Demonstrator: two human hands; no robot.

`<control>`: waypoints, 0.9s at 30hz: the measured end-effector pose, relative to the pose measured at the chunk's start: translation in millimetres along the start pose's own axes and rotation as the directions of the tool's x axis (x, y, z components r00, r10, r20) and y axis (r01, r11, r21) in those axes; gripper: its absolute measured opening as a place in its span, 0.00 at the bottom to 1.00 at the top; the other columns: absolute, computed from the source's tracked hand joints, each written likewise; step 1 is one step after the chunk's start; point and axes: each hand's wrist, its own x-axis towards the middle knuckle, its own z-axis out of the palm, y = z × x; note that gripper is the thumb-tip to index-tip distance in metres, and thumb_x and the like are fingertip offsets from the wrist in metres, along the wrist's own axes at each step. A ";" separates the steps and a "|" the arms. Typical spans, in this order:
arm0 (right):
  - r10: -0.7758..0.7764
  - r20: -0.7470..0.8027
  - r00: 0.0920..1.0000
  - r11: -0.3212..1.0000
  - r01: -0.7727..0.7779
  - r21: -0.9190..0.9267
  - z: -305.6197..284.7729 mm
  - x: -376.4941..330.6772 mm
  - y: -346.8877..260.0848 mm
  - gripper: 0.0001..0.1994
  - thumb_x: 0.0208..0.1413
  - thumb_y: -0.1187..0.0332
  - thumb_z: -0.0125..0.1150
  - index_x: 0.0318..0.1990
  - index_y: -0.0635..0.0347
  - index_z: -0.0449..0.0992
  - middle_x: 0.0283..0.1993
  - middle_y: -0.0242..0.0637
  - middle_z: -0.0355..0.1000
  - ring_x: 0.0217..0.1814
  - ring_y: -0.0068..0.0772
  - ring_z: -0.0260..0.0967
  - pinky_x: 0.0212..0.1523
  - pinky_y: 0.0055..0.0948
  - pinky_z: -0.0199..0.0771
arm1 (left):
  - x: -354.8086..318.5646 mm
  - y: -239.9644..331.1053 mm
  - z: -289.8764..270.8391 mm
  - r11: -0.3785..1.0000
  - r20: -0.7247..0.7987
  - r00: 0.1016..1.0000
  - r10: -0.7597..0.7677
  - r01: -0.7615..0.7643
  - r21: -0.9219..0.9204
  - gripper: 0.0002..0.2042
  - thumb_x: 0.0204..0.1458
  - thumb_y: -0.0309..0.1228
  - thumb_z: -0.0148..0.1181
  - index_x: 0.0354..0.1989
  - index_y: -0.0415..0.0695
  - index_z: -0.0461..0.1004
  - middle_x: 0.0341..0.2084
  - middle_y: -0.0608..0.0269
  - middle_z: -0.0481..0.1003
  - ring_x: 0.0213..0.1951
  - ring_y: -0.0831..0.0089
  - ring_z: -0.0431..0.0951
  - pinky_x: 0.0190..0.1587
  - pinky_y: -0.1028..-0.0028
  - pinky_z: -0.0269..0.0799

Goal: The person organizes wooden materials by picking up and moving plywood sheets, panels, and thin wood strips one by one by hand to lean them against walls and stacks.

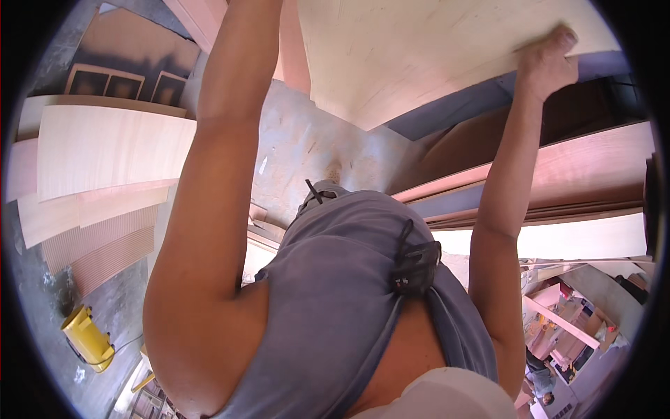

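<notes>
A broad pale board (419,56) spans the top of the view, its near corner above a scuffed grey floor (286,146). The right hand (548,63) is on the board near its edge; whether its fingers pinch it I cannot tell. The left hand lies beyond the top of the view, fingers unseen. Light panels (112,146) and ribbed sheets (125,244) lie left, near a yellow cylinder (89,339); pinkish boards (579,157) are layered right, another person (541,380) in the lower-right background
</notes>
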 end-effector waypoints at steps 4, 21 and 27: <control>-0.058 -0.004 0.998 0.994 0.058 0.097 31.4 28.6 11.6 0.38 0.55 0.38 0.46 0.37 0.77 0.73 0.34 0.45 0.74 0.36 0.35 0.68 0.41 0.33 0.69 | 29.7 -18.1 20.6 0.994 0.002 0.996 -0.094 0.094 -0.049 0.21 0.53 0.41 0.59 0.42 0.30 0.75 0.35 0.55 0.77 0.38 0.70 0.74 0.43 0.72 0.69; 0.253 0.240 0.937 0.954 -0.200 -0.222 92.4 62.7 105.7 0.30 0.57 0.44 0.48 0.41 0.70 0.75 0.37 0.59 0.73 0.42 0.58 0.72 0.43 0.42 0.71 | 52.8 -146.7 81.2 0.985 0.011 0.986 -0.166 0.165 0.057 0.21 0.48 0.28 0.64 0.49 0.31 0.71 0.44 0.50 0.75 0.47 0.65 0.74 0.52 0.70 0.66; 0.304 0.356 0.883 0.849 -0.082 -0.522 103.5 103.6 106.0 0.38 0.58 0.36 0.36 0.40 0.70 0.75 0.35 0.58 0.74 0.42 0.56 0.72 0.45 0.45 0.70 | 75.9 -144.5 103.0 0.994 -0.031 0.999 -0.043 0.046 0.096 0.21 0.47 0.30 0.65 0.48 0.31 0.71 0.43 0.49 0.75 0.47 0.63 0.74 0.52 0.71 0.66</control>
